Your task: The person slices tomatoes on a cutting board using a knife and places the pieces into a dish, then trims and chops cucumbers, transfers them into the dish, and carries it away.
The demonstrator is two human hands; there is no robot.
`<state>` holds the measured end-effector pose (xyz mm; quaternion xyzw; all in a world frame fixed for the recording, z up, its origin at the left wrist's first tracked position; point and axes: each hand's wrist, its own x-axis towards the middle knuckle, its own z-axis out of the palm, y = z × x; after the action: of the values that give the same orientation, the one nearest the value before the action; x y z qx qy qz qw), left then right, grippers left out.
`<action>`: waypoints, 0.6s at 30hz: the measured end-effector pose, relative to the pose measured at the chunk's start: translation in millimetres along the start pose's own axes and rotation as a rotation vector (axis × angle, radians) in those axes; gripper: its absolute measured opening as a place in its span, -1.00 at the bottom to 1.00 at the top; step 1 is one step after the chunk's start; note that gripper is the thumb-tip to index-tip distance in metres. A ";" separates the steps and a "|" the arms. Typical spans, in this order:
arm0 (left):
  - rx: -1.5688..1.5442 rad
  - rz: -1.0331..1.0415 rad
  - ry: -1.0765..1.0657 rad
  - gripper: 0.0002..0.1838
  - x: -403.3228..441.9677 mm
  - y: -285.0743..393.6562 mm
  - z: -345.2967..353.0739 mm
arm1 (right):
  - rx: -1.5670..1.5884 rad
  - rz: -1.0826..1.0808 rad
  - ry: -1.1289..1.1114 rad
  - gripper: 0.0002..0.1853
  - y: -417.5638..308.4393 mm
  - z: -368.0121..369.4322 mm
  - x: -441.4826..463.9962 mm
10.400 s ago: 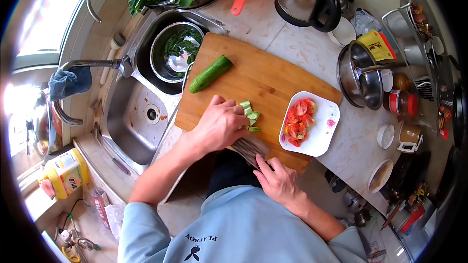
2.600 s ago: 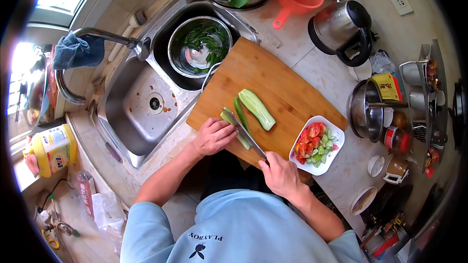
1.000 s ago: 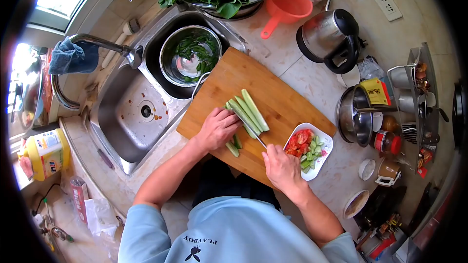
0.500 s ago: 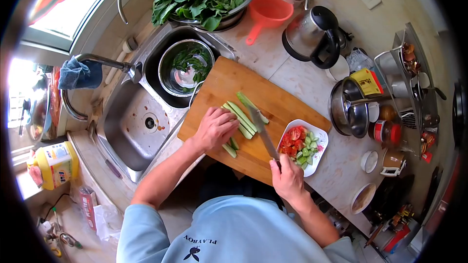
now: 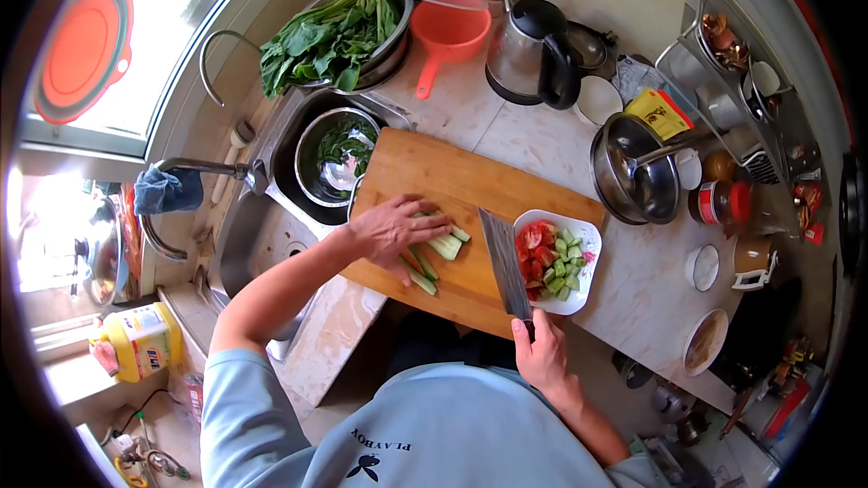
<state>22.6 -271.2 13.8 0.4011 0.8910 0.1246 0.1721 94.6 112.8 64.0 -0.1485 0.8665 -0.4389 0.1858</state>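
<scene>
My left hand (image 5: pixel 398 228) lies palm down with fingers spread over cucumber strips (image 5: pixel 443 246) on a wooden cutting board (image 5: pixel 479 176), partly covering them. Some strips poke out beyond the fingertips and below the palm. In my right hand (image 5: pixel 542 352) is the handle of a cleaver (image 5: pixel 504 262). Its broad blade is over the right part of the board, apart from the strips and close to a white dish (image 5: pixel 591 237). Red tomato pieces (image 5: pixel 535 253) and diced green cucumber (image 5: pixel 564 269) fill the dish.
Left of the board is a sink holding a metal bowl (image 5: pixel 312 190) with greens. Behind stand a basin of leafy vegetables (image 5: pixel 339 36), a red strainer (image 5: pixel 449 32) and an electric kettle (image 5: pixel 520 50). Metal pans (image 5: pixel 633 190) and a red-lidded jar (image 5: pixel 714 205) are at right.
The cleaver has moved off the cucumber strips towards the dish, its broad side now showing. My left hand has flattened and spread over the strips, which are bunched closer. The view has shifted.
</scene>
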 end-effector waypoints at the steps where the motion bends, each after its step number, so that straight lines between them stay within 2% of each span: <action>1: 0.011 -0.020 -0.019 0.26 -5.2 0.3 8.0 | 0.011 0.011 -0.003 -0.74 3.3 1.5 -3.3; 3: 0.025 -0.066 -0.051 0.24 -13.7 4.7 21.3 | 0.014 0.043 -0.025 -0.73 5.0 2.5 -6.5; 4: 0.009 -0.126 -0.009 0.15 -18.3 8.7 26.3 | 0.006 0.063 -0.043 -0.73 3.6 1.6 -8.0; 7: 0.041 -0.369 0.163 0.04 -22.3 34.6 51.5 | 0.010 0.083 -0.076 -0.71 1.1 6.7 -5.0; 8: 0.016 -0.454 0.310 -0.05 -17.9 47.4 61.2 | 0.015 0.082 -0.080 -0.70 -0.3 10.7 -2.0; 12: -0.041 -0.871 0.512 -0.05 5.1 96.2 89.5 | -0.078 0.030 -0.070 -0.58 -0.2 35.8 11.9; 15: -0.035 -0.943 0.524 -0.01 13.5 118.9 72.6 | -0.195 0.004 -0.079 -0.52 0.9 52.1 24.5; 16: -0.005 -0.931 0.536 0.02 12.2 121.0 69.6 | -0.204 0.068 -0.147 -0.51 -1.5 54.0 27.8; 18: -0.015 -0.897 0.561 0.02 6.7 114.6 77.0 | -0.199 0.037 -0.200 -0.52 -6.8 55.0 33.5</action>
<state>126.8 -185.5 -16.4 -0.0695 0.9860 0.1478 -0.0337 90.3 56.0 33.1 -0.1929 0.8856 -0.3303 0.2635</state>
